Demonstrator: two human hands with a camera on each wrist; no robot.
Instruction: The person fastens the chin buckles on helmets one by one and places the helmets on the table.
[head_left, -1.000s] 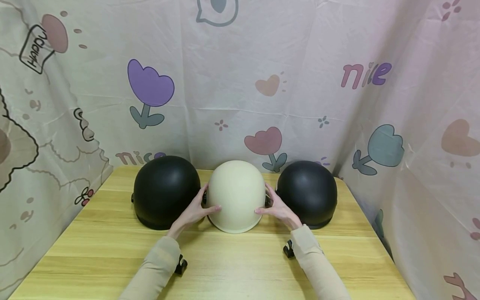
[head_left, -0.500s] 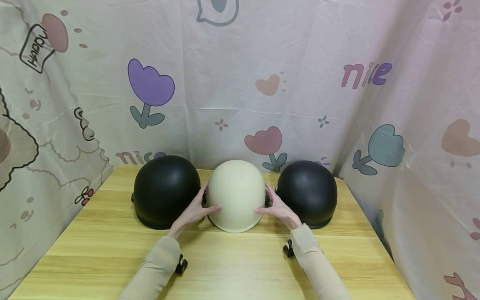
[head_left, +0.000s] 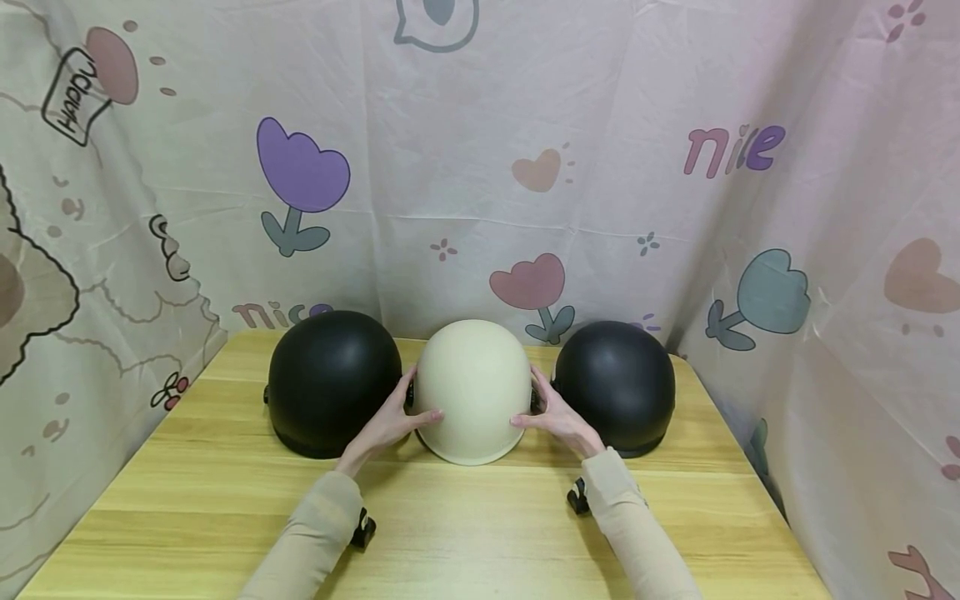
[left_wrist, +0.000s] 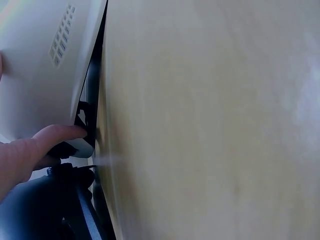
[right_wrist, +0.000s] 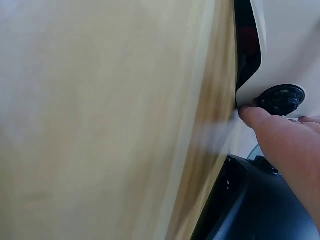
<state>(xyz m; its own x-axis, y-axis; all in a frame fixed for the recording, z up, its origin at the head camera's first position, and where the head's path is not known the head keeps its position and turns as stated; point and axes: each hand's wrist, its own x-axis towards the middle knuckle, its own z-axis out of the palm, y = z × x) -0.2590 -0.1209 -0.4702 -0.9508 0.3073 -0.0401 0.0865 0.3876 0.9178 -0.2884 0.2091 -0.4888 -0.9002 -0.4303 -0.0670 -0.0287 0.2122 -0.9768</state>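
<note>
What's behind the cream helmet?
Behind the cream helmet, you can see the far part of the table and a curtain with a pink flower. Anything right behind the helmet is covered.

The cream dome-shaped helmet (head_left: 474,375) has a smooth, matt, plastic-looking shell; the round black knob (right_wrist: 284,99) on its side looks like glossier plastic. The left black domed helmet (head_left: 330,375) and right black domed helmet (head_left: 617,379) are smooth, with a soft sheen. The yellow wood-grained bench (head_left: 465,533) looks smooth, faintly shiny; the pale printed backdrop (head_left: 450,150) is creased cloth.
</note>
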